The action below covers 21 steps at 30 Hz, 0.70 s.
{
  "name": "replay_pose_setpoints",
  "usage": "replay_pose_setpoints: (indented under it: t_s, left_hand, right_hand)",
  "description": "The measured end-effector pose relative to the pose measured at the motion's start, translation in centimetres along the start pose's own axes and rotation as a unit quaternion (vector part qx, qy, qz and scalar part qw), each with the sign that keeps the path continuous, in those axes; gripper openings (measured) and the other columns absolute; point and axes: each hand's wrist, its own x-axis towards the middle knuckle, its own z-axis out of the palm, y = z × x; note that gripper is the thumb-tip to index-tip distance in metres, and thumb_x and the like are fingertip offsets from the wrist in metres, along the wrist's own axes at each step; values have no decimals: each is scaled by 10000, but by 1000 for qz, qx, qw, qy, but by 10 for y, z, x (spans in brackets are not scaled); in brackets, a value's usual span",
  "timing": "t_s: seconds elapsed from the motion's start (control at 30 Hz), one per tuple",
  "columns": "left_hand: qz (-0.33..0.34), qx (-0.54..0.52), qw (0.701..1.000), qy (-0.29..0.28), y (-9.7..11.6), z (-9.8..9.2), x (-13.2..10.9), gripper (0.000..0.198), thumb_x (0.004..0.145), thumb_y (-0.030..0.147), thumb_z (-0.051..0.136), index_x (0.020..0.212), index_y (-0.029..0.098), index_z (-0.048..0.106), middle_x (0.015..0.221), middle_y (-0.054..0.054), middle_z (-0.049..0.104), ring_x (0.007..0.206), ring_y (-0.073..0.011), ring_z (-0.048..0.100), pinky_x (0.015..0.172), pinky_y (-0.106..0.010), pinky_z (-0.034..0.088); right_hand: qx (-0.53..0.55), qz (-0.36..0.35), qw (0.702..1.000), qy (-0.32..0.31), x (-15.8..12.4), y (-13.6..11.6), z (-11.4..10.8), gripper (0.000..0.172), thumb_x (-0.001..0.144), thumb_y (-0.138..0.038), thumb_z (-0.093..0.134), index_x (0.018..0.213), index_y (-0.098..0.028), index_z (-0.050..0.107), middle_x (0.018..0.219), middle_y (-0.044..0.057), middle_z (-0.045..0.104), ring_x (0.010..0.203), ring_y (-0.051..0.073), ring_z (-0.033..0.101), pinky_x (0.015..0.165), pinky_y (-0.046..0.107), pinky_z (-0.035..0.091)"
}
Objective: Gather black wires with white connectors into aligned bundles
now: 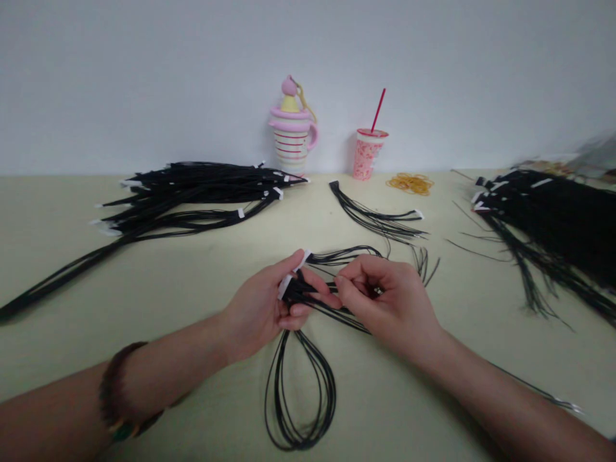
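Over the pale green worktop, the left hand grips black wires by their white tags, while the right hand pinches strands closely, keeping them apart.

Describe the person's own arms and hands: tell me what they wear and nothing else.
Both forearms are bare, with no sleeves or gloves on the left forearm or the right forearm. The left hand and right hand are also bare, and no rings show on the fingers. The only thing worn is a dark brown beaded bracelet on the left wrist, with a green piece at its lower edge.
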Motion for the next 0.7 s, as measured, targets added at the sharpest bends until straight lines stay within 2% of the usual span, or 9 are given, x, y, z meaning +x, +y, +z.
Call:
replay_pose_setpoints:
  t_s: [0.17, 0.37, 0.5, 0.7]
  left_hand:
    - [-3, 2, 1000, -5, 1, 1, 1, 454, 862, 407, 392, 631, 96, 628, 508, -40, 512, 415, -57, 309, 352, -162, 195]
    - [-3, 6, 1000, 0, 1, 2, 0, 457, 866, 400, 383, 628, 98, 628, 451, -11, 432, 422, -63, 313, 357, -157, 197]
    - [-7, 3, 1000, 7, 1, 2, 0, 451, 864, 402, 391, 632, 97, 629, 471, -13, 438, 423, -59, 315, 357, -156, 198]
    - [0, 1, 1000, 16, -1, -1, 1, 422, 842, 410, 432, 643, 96, 629, 497, -6, 440, 417, -55, 333, 352, -153, 192]
  right_hand:
    - [1, 3, 1000, 11, 1, 2, 0, 156, 741, -191, 511, 598, -148, 556, 488, -35, 464, 447, 60, 365, 422, 181, 277]
    - [5, 2, 1000, -3, -1, 2, 1, 154, 742, -185, 508, 606, -148, 568, 501, -27, 497, 449, 62, 382, 426, 184, 285]
    - [6, 3, 1000, -2, -1, 3, 1, 142, 752, -194, 509, 632, -149, 569, 511, -28, 505, 454, 64, 392, 433, 187, 291]
    - [-47, -76, 996, 4, 3, 4, 3, 149, 749, -174, 535, 625, -139, 611, 561, -8, 517, 527, 79, 430, 490, 201, 319]
